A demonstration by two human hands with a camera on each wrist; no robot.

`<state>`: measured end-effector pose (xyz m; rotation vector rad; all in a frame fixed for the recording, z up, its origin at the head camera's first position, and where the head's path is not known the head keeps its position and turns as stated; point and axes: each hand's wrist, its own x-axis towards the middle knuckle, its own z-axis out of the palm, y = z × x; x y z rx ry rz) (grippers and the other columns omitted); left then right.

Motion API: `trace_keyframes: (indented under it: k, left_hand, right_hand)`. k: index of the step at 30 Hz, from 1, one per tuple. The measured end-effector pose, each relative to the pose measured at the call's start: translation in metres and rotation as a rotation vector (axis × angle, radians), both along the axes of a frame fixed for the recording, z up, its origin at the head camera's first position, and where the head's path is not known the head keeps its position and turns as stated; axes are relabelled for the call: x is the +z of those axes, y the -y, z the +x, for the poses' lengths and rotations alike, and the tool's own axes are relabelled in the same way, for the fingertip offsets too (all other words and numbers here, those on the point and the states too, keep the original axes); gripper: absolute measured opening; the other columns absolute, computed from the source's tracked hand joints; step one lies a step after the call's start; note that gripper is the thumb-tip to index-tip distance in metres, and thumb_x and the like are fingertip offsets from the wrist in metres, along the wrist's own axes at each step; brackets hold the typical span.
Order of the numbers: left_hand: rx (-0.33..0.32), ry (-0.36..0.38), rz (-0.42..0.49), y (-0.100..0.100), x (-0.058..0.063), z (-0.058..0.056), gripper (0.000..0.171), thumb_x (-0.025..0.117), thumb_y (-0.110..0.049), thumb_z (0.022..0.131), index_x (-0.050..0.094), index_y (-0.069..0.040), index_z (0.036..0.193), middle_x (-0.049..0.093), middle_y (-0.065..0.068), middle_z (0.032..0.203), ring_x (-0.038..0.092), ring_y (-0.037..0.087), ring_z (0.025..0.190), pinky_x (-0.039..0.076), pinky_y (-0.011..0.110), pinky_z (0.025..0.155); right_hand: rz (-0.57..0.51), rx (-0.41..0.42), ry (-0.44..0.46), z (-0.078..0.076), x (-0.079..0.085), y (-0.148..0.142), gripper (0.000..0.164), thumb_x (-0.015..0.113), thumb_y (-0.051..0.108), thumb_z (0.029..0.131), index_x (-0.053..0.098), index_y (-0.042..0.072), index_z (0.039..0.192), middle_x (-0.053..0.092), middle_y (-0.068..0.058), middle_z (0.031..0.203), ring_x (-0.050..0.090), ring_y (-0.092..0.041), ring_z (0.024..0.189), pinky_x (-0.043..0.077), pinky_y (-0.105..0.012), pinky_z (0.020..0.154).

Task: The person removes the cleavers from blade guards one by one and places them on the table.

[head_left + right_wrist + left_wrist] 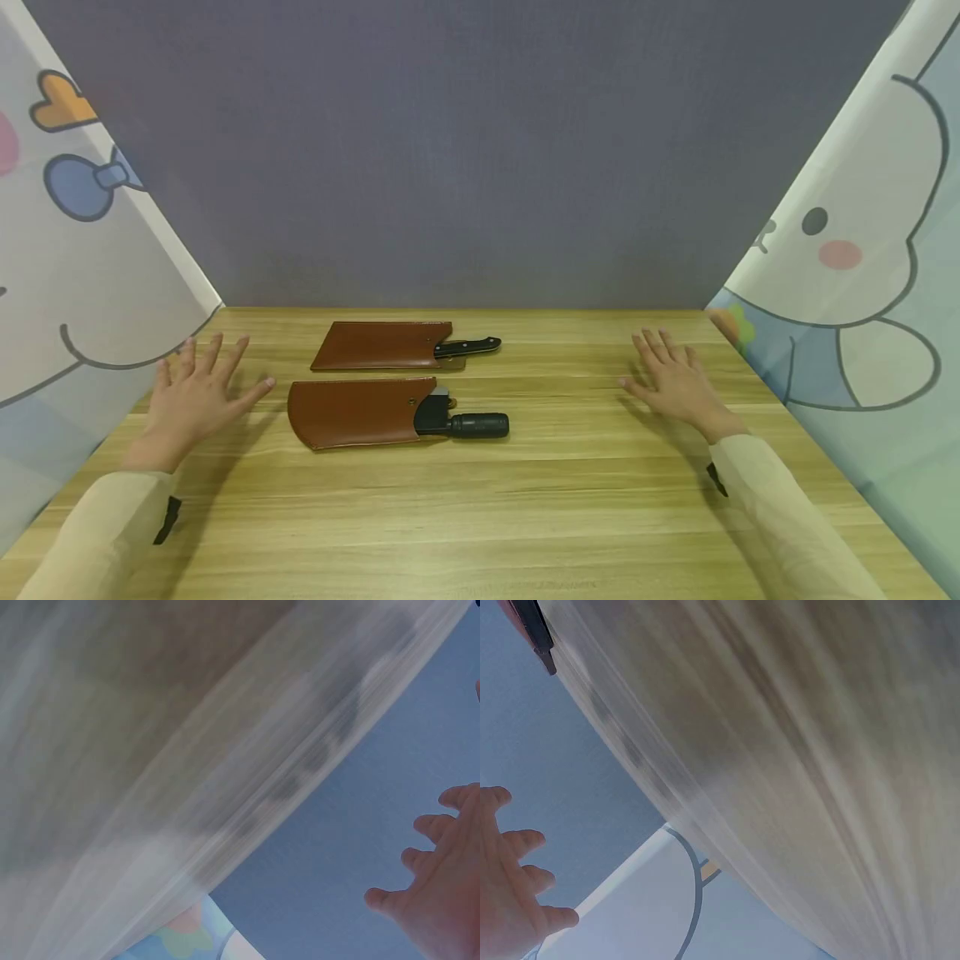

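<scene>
Two knives in brown leather sheaths lie one behind the other, left of the table's middle in the head view. The rear sheath (378, 346) has a slanted left end, and a black riveted knife handle (468, 347) sticks out of it to the right. The front sheath (352, 412) is rounded at the left; a ribbed black handle (480, 426) and part of a dark blade (431, 412) show at its right end. My left hand (197, 400) is spread to the left of the sheaths, touching neither. Far to their right, my right hand (678, 383) holds nothing, fingers spread.
The wood-grain table (480, 517) ends at a grey upright panel (480, 167) at the back. Cartoon-printed cloth walls (847, 267) rise on both sides, close to the hands. Both wrist views mostly show the tabletop at a steep angle.
</scene>
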<state>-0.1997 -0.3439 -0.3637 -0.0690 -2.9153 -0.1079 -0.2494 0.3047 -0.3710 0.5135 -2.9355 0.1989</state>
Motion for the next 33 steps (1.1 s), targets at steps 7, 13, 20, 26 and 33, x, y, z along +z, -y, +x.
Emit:
trace_keyframes:
  k: [7, 13, 20, 26, 33]
  left_hand:
    - [-0.037, -0.029, -0.001, -0.003, -0.003, 0.000, 0.083, 0.042, -0.062, 0.086, 0.006, -0.022, 0.149, 0.005, 0.023, 0.151, -0.007, 0.049, 0.135, -0.007, 0.070, 0.100]
    - [-0.055, -0.044, -0.023, -0.007, -0.003, -0.001, 0.083, 0.044, -0.062, 0.085, 0.007, -0.023, 0.149, 0.009, 0.025, 0.150, -0.001, 0.051, 0.134, -0.008, 0.070, 0.099]
    - [-0.086, -0.059, -0.034, -0.013, -0.003, -0.001, 0.083, 0.047, -0.062, 0.084, 0.011, -0.024, 0.149, 0.019, 0.025, 0.148, 0.012, 0.053, 0.132, 0.003, 0.072, 0.098]
    - [-0.122, -0.078, -0.046, -0.018, -0.003, -0.001, 0.083, 0.049, -0.062, 0.083, 0.017, -0.022, 0.148, 0.026, 0.024, 0.145, 0.019, 0.052, 0.130, 0.012, 0.071, 0.097]
    - [-0.165, -0.096, -0.064, -0.024, -0.004, -0.001, 0.083, 0.053, -0.063, 0.080, 0.024, -0.022, 0.146, 0.032, 0.024, 0.142, 0.028, 0.050, 0.126, 0.018, 0.068, 0.096]
  right_hand:
    - [0.020, 0.046, -0.066, 0.001, -0.001, 0.007, 0.083, 0.051, 0.051, 0.087, 0.014, 0.008, 0.148, 0.018, -0.020, 0.150, 0.009, -0.038, 0.139, 0.012, -0.068, 0.101]
    - [0.027, 0.068, -0.051, 0.003, 0.001, 0.015, 0.082, 0.052, 0.050, 0.088, 0.015, 0.007, 0.147, 0.018, -0.018, 0.151, 0.013, -0.039, 0.138, 0.011, -0.066, 0.104]
    - [0.055, 0.093, -0.065, 0.005, 0.002, 0.026, 0.078, 0.054, 0.047, 0.087, 0.024, 0.004, 0.144, 0.026, -0.019, 0.148, 0.019, -0.040, 0.136, 0.015, -0.062, 0.105]
    - [0.077, 0.143, -0.099, 0.007, 0.002, 0.035, 0.076, 0.059, 0.043, 0.086, 0.029, 0.001, 0.142, 0.032, -0.020, 0.145, 0.027, -0.040, 0.133, 0.022, -0.058, 0.105]
    - [0.090, 0.189, -0.123, 0.010, 0.003, 0.045, 0.074, 0.060, 0.042, 0.085, 0.034, 0.000, 0.139, 0.038, -0.019, 0.141, 0.033, -0.039, 0.130, 0.027, -0.057, 0.103]
